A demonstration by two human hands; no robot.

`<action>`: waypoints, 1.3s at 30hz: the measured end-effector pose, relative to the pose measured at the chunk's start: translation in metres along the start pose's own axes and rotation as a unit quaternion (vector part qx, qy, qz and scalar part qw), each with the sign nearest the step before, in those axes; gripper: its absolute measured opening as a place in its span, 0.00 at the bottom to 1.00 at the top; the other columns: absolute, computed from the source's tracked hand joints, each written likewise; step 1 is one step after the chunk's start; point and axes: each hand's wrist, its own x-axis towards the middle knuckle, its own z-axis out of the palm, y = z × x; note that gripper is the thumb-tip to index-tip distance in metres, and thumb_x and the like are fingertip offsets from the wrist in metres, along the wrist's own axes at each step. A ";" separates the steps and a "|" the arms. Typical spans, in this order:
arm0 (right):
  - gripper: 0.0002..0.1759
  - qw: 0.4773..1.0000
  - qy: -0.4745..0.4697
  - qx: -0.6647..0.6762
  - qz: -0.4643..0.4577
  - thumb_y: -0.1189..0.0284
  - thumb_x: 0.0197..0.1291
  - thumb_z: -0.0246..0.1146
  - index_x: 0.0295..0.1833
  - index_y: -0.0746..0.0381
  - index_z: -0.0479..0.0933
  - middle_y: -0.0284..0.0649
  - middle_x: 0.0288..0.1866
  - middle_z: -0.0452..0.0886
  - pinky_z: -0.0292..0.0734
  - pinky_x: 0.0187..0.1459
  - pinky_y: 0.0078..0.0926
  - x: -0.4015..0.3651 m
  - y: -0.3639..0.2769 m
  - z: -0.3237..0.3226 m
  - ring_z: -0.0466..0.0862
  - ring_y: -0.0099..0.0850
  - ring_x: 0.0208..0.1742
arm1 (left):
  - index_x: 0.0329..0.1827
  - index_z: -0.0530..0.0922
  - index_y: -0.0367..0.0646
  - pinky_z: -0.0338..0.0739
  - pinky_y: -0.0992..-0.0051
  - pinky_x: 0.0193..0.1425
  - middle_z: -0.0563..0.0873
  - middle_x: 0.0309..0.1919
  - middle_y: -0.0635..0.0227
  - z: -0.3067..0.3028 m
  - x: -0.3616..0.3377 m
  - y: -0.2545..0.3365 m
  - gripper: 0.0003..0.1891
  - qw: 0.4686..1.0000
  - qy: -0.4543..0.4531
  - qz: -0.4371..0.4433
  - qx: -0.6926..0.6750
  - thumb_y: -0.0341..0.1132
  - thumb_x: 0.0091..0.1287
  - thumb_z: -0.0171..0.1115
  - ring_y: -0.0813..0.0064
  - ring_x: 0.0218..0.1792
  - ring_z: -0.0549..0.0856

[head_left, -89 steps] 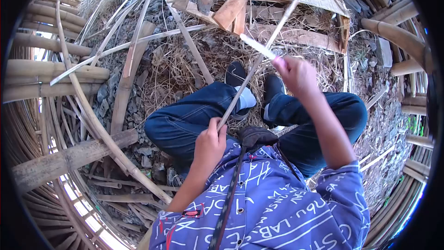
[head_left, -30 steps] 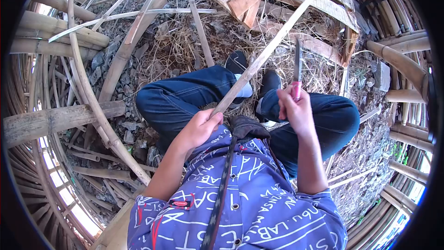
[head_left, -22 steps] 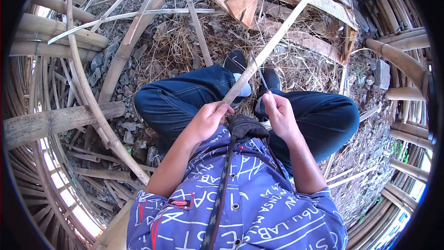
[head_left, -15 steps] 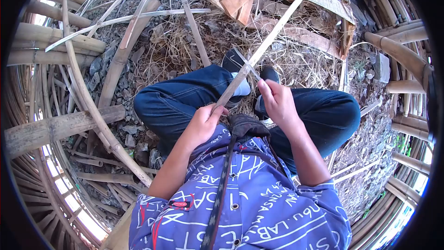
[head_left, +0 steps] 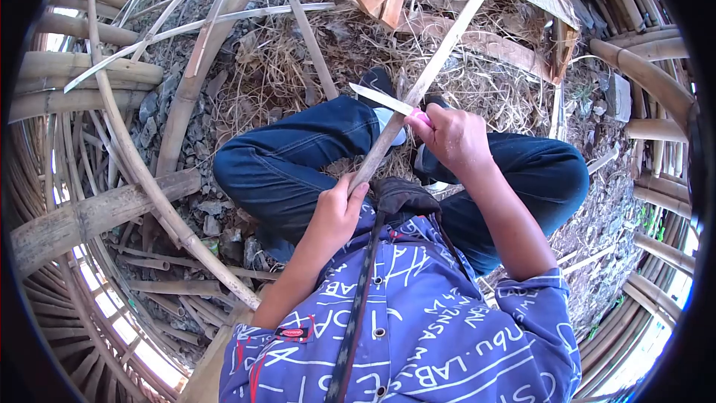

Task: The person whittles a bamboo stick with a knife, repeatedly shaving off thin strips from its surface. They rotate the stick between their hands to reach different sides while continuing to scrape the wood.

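A long pale bamboo strip (head_left: 450, 43) runs from my lap up to the top of the view. Its lower end is in my left hand (head_left: 335, 210), with the thumb and fingers closed round it. My right hand (head_left: 452, 136) grips a knife (head_left: 380, 98) by its pink handle, mostly hidden by the fingers. The blade points left and lies across the strip, touching or nearly touching it above my left hand. Both hands are over my crossed legs in dark jeans.
Wooden slats of a pallet-like frame (head_left: 507, 57) lie at the top right. Bamboo poles (head_left: 82, 216) and a long curved cane (head_left: 138, 157) stand at the left. Thin strips (head_left: 302, 26) lie on straw and stones ahead. Bamboo walls (head_left: 660, 130) curve round both sides.
The knife blade has turned to point left across the strip, and my right hand has risen slightly. My left hand still holds the strip, a little lower and to the right.
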 end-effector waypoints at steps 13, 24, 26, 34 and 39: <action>0.27 0.994 0.007 -0.071 -0.077 0.43 0.54 0.61 0.22 0.55 0.71 0.38 0.14 0.75 0.73 0.16 0.32 0.016 0.018 -0.014 0.79 0.36 0.15 | 0.47 0.75 0.33 0.67 0.76 0.24 0.73 0.15 0.68 -0.012 -0.009 0.012 0.16 1.000 -0.010 -0.021 0.010 0.40 0.73 0.50 0.81 0.18 0.71; 0.30 0.966 0.054 -0.156 0.199 0.42 0.66 0.46 0.34 0.57 0.80 0.48 0.25 0.81 0.75 0.32 0.46 0.042 0.104 -0.065 0.83 0.49 0.29 | 0.51 0.76 0.32 0.64 0.80 0.24 0.70 0.16 0.73 -0.033 -0.033 -0.009 0.16 0.997 -0.032 -0.075 -0.010 0.37 0.73 0.49 0.86 0.20 0.67; 0.29 0.972 0.037 -0.167 0.162 0.44 0.65 0.48 0.30 0.58 0.79 0.49 0.19 0.78 0.75 0.27 0.45 0.037 0.099 -0.059 0.80 0.51 0.25 | 0.52 0.76 0.32 0.63 0.81 0.24 0.69 0.17 0.75 -0.033 -0.029 -0.020 0.16 0.997 -0.028 -0.074 -0.008 0.37 0.73 0.49 0.87 0.20 0.66; 0.24 0.999 -0.003 0.043 0.017 0.50 0.62 0.58 0.22 0.58 0.73 0.43 0.15 0.75 0.72 0.19 0.39 0.004 -0.018 -0.020 0.79 0.43 0.18 | 0.53 0.76 0.33 0.63 0.81 0.25 0.69 0.18 0.74 -0.026 -0.019 -0.019 0.15 0.998 -0.029 -0.052 -0.005 0.35 0.73 0.48 0.86 0.20 0.67; 0.25 0.998 -0.060 -0.007 0.013 0.48 0.62 0.57 0.23 0.58 0.72 0.42 0.16 0.76 0.73 0.20 0.38 0.010 -0.008 -0.006 0.80 0.42 0.19 | 0.52 0.76 0.33 0.64 0.81 0.25 0.70 0.17 0.74 -0.018 -0.022 -0.020 0.15 0.998 -0.017 -0.052 0.015 0.36 0.74 0.48 0.86 0.20 0.68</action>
